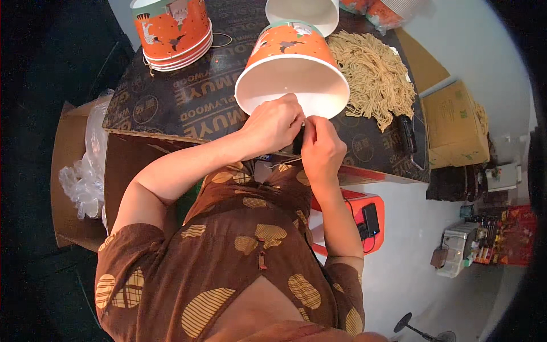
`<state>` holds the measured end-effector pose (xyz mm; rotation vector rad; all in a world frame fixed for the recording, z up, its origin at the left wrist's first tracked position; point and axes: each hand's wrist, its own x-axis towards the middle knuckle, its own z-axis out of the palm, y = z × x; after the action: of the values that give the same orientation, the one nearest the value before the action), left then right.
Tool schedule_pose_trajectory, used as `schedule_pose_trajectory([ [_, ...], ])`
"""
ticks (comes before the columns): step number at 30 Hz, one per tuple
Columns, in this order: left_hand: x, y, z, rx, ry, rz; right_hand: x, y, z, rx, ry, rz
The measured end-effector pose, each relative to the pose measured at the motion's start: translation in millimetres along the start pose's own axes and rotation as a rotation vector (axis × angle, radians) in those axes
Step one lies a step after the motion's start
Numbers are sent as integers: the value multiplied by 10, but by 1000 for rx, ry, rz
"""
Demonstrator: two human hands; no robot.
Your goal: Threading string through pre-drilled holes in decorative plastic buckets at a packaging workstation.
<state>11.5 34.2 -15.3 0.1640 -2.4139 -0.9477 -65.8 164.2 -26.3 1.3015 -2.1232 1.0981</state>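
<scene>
In front of me an orange paper bucket with a green band and printed figures lies tipped, its white open mouth facing me. My left hand is closed at the near rim, its fingers pinched just inside the mouth. Close beside it, my right hand pinches at the same rim from the right. What the fingertips hold is too small and hidden to make out. A large pile of tan cords lies right of the bucket. A black-handled tool with a bent metal end rests near the pile.
A stack of orange buckets stands at the far left of the dark plywood table. Another white-lined bucket is behind. Cardboard boxes flank the table. Below, a red stool carries a black device.
</scene>
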Motion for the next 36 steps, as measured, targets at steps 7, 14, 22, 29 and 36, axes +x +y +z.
schedule_pose_trajectory([
  [7, 15, 11, -8, -29, -22, -46, -21, -7, -83, -43, -96, -89],
  [14, 8, -16, 13, -17, 4, -12, -11, 18, -63, -31, -101, -89],
  [22, 6, -46, 35, 0, 34, 99, 82, 68, -113, 320, -204, 236],
  [29, -10, 70, -104, -122, -42, 28, 98, 80, -102, 331, -232, 327],
  [36, 14, -22, -7, -79, -33, 86, 107, 55, -106, 328, -231, 381],
])
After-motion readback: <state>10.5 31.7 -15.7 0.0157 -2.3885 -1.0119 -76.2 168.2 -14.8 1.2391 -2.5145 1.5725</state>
